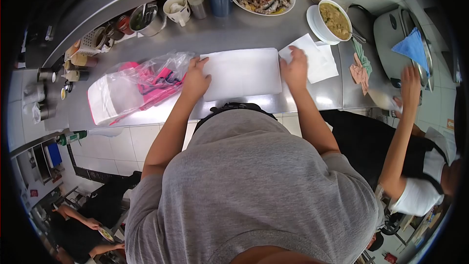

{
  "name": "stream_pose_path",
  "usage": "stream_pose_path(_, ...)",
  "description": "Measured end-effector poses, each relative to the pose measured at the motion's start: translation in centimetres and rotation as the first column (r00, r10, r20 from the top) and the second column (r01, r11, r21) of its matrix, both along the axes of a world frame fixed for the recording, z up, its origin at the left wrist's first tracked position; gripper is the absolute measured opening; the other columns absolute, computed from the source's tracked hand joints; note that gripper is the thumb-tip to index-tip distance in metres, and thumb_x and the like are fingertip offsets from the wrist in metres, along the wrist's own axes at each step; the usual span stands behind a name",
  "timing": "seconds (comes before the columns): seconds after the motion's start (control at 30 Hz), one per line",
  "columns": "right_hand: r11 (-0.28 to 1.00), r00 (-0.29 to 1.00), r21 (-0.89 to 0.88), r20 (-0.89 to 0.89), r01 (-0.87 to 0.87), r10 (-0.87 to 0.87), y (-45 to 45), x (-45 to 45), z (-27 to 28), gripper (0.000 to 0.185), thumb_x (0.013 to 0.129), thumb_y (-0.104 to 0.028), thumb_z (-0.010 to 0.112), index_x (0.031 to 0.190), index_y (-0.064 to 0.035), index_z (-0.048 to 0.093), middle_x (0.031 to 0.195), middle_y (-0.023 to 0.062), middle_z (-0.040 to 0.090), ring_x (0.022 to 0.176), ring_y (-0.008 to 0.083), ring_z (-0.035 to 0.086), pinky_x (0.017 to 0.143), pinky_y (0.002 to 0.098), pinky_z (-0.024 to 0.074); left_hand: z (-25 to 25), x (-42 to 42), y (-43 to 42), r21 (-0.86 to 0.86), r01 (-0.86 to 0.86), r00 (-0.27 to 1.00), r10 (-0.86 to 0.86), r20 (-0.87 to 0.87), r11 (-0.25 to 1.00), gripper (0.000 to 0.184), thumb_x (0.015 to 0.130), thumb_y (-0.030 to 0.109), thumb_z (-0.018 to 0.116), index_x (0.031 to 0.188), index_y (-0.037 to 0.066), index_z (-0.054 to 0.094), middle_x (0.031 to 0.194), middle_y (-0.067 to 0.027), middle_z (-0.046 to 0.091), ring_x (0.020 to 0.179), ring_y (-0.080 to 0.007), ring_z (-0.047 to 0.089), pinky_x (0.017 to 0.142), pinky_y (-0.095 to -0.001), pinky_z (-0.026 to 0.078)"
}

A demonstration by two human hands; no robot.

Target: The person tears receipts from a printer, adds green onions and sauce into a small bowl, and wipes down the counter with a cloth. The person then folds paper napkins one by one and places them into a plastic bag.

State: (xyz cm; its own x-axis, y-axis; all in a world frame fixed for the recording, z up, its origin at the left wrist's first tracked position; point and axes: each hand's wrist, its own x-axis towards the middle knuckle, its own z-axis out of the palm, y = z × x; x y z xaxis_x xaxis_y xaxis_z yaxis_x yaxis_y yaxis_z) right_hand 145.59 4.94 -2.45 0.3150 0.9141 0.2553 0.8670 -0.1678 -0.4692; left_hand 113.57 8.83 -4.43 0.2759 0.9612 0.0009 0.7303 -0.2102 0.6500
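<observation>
A stack of white paper sheets [242, 72] lies flat on the steel counter [220, 36], straight in front of me. My left hand [197, 77] rests at the stack's left edge, fingers apart, beside a clear plastic package with pink printing [141, 85]. At the right edge of the stack is my right hand [295, 68], its fingers also apart. Loose white sheets [320, 63] lie slightly fanned just right of that hand. Neither hand is closed around anything.
Behind are a plate of fish [264, 1], a bowl of soup [334, 20], a metal pot [148, 19] and a cup [177, 10]. Green and pink cloths [360, 68] lie right. A co-worker [415, 166] reaches toward a blue cloth [413, 50]; another person [88, 220] is lower left.
</observation>
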Motion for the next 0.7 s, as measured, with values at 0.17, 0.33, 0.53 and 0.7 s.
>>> stream_pose_path(0.17,0.857,0.879,-0.195,0.104,0.476,-0.465,1.3,7.7,2.4,0.070,0.065,-0.029,0.079,0.125,-0.0077,0.050,0.126,0.0143,0.054,0.117,0.0338,0.048,0.093,0.0477,0.0405,4.8,1.2,-1.0,0.083,0.003,0.994,0.006,-0.106,0.997,0.054,0.076,0.013,0.069,0.127,0.007,0.053,0.143,-0.0163,0.035,0.126,-0.0395,0.038,0.103,-0.0443,0.038)
stream_pose_path(0.33,0.914,0.954,-0.293,-0.016,0.282,-0.299,1.6,13.2,-0.6,0.044,0.064,-0.027,0.078,0.100,-0.0040,0.065,0.093,0.0169,0.067,0.092,0.0314,0.064,0.079,0.0421,0.0488,6.4,2.3,-0.8,0.097,0.065,0.998,-0.067,0.018,0.993,0.052,0.077,0.015,0.070,0.126,0.007,0.054,0.143,-0.0165,0.035,0.126,-0.0379,0.039,0.103,-0.0435,0.037)
stream_pose_path(0.53,0.999,0.762,-0.048,-0.647,-0.015,-0.020,1.5,-0.4,7.4,0.030,0.075,-0.011,0.074,0.098,0.0031,0.061,0.091,0.0072,0.064,0.082,0.0126,0.058,0.072,0.0267,0.0468,8.9,5.8,-1.5,-0.090,0.319,0.849,-0.242,0.470,0.943,0.066,0.079,0.020,0.070,0.137,0.005,0.042,0.146,-0.0185,0.033,0.135,-0.0337,0.033,0.108,-0.0393,0.032)
stream_pose_path(0.7,0.946,-0.066,0.065,-0.997,-0.318,0.046,0.9,-7.8,9.7,0.036,0.079,-0.011,0.072,0.108,0.0026,0.058,0.099,0.0063,0.064,0.086,0.0142,0.059,0.075,0.0283,0.0482,8.6,8.0,-1.5,-0.161,0.365,0.696,-0.154,0.702,0.917,0.067,0.086,0.010,0.056,0.147,0.008,0.028,0.147,-0.0129,0.035,0.134,-0.0222,0.034,0.109,-0.0320,0.028)
